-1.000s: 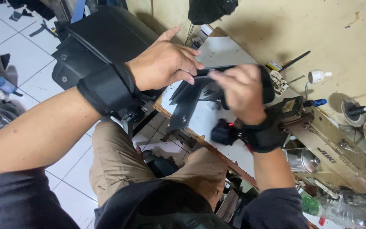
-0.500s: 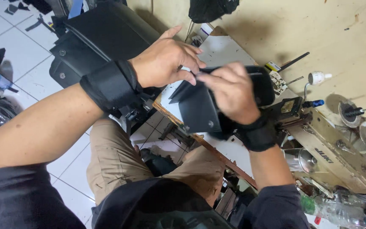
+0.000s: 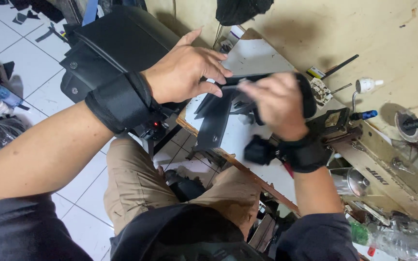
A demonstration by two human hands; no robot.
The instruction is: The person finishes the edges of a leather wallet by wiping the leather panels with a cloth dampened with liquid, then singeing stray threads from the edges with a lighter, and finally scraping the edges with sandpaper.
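Both hands pinch the black leather piece above the desk: left hand on its top edge, right hand closed on the right end. We see matte black flat panels, one strap-like flap hanging down, small rivet near its bottom.

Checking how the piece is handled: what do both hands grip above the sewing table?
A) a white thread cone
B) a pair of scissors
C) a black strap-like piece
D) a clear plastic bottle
C: the left hand and right hand both pinch the black strap-like piece, which hangs over the white table top.
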